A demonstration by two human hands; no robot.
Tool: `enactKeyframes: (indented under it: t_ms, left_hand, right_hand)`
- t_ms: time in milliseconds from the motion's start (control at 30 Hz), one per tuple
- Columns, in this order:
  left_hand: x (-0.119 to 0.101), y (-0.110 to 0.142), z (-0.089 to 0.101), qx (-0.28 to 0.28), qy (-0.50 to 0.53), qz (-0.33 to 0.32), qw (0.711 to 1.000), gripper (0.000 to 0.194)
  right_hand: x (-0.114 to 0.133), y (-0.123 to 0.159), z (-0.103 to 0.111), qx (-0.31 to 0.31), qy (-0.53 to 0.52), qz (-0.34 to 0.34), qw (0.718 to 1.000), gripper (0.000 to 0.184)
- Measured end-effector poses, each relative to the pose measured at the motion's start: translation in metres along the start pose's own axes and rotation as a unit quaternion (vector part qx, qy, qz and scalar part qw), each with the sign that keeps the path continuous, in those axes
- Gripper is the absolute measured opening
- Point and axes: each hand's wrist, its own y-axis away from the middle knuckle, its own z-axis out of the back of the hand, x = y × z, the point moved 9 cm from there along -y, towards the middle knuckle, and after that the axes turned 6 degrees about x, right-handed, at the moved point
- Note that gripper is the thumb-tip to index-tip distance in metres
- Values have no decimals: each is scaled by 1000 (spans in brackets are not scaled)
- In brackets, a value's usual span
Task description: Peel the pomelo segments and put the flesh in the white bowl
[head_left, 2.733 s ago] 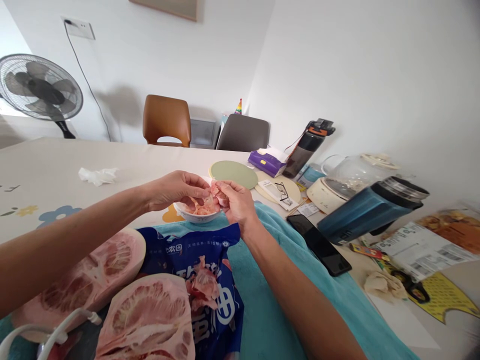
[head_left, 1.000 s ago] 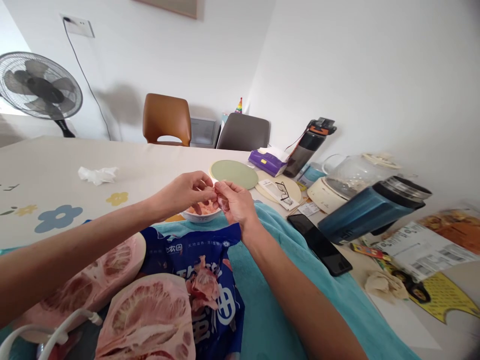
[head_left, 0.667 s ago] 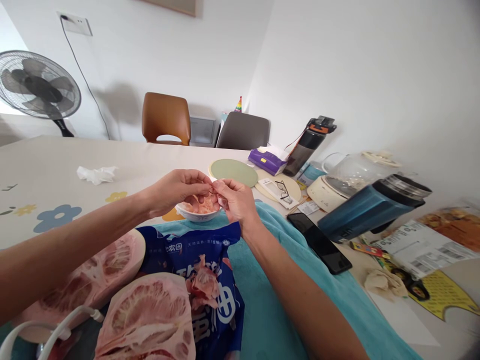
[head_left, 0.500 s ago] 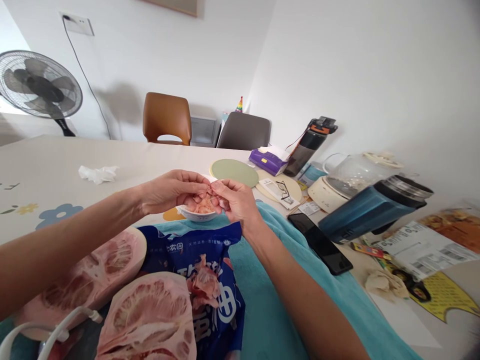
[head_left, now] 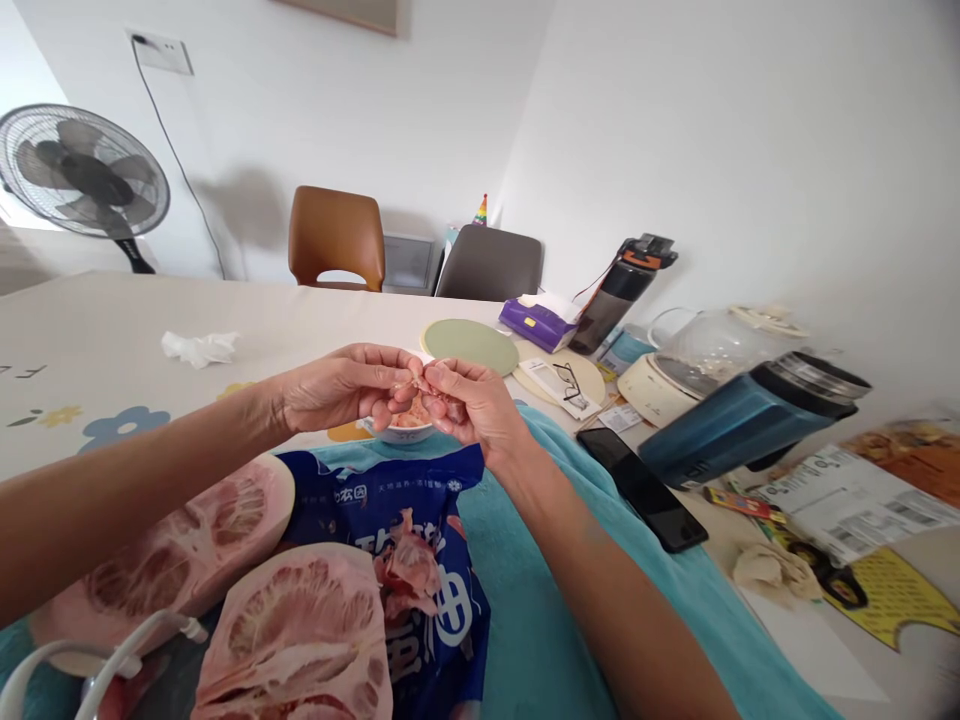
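Over a white bowl of pink pomelo flesh, my left hand and my right hand meet fingertip to fingertip. My right hand is closed on a piece of pomelo. The thumb and fingers of my left hand pinch at its edge. Nearer to me lies a blue printed bag with peeled pomelo membrane on it. A hollowed pomelo rind half rests at the bag's left, and another rind half sits behind it, partly covered by my left forearm.
A teal towel lies under the bag. To the right are a black phone, a blue thermos, a glass kettle, scissors and a purple tissue pack. A white cable-like object crosses the lower left.
My fingertips have drawn slightly apart, my left hand shifting off the piece's middle. More of the pomelo piece shows in my right hand. The view has shifted a little.
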Motion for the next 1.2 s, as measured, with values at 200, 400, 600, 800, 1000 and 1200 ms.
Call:
enactKeyframes:
  t_ms: [200, 400, 600, 800, 1000, 1200]
  left_hand:
    - [1, 2, 1, -3, -6, 25, 1000, 7]
    - [1, 2, 0, -23, -5, 12, 1000, 7]
    - [-34, 17, 28, -124, -19, -68, 990, 6]
    - [-33, 22, 35, -116, -3, -19, 993, 8]
    - [-25, 9, 23, -74, 26, 6, 997, 7]
    - [-23, 6, 21, -70, 33, 13, 997, 8]
  right_hand:
    - [3, 3, -1, 12, 28, -22, 999, 33]
    - [6, 3, -1, 11, 45, -8, 999, 29]
    - [15, 2, 13, -39, 39, 41, 998, 23]
    - [16, 3, 14, -32, 56, 47, 997, 24]
    - [16, 2, 17, -43, 40, 45, 997, 24]
    - [15, 2, 16, -47, 26, 47, 997, 20]
